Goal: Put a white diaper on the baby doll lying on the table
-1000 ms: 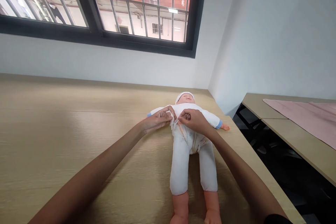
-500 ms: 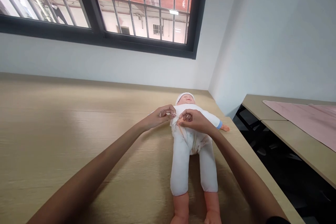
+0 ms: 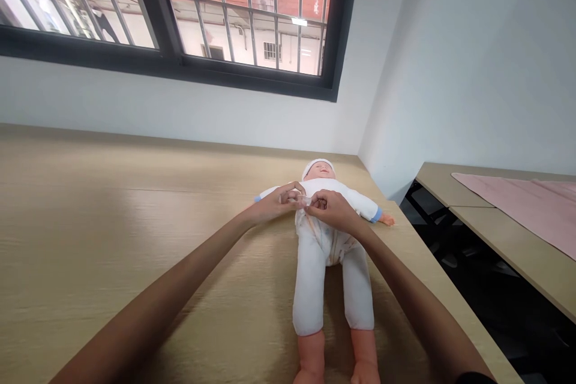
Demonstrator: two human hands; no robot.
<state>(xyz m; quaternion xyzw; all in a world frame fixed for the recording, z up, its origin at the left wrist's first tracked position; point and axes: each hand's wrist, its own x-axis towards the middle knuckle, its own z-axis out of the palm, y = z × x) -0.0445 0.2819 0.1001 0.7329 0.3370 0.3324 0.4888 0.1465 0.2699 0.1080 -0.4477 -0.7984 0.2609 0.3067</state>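
A baby doll (image 3: 310, 294) in white cloth clothing with blue cuffs lies on its back on the table, legs toward me. Round its hips is a white diaper (image 3: 333, 252) with faint orange markings. Above the doll's waist, my left hand (image 3: 283, 199) pinches the diaper's upper side edge. Close beside it, my right hand (image 3: 330, 209) also has its fingertips pinched at the diaper. A small white strip, apparently a diaper tab (image 3: 306, 200), stretches between the fingertips. My fingers partly hide the waistband.
The wooden table (image 3: 112, 222) ends at the right along a slanting edge. Beyond a dark gap stands another table with a pink cloth (image 3: 517, 198). A white wall and a barred window (image 3: 247, 18) rise behind.
My left hand has shifted slightly right and down, closer to my right hand. The white strip between the fingertips shows more clearly, and the doll's cuff at the left has come into view.
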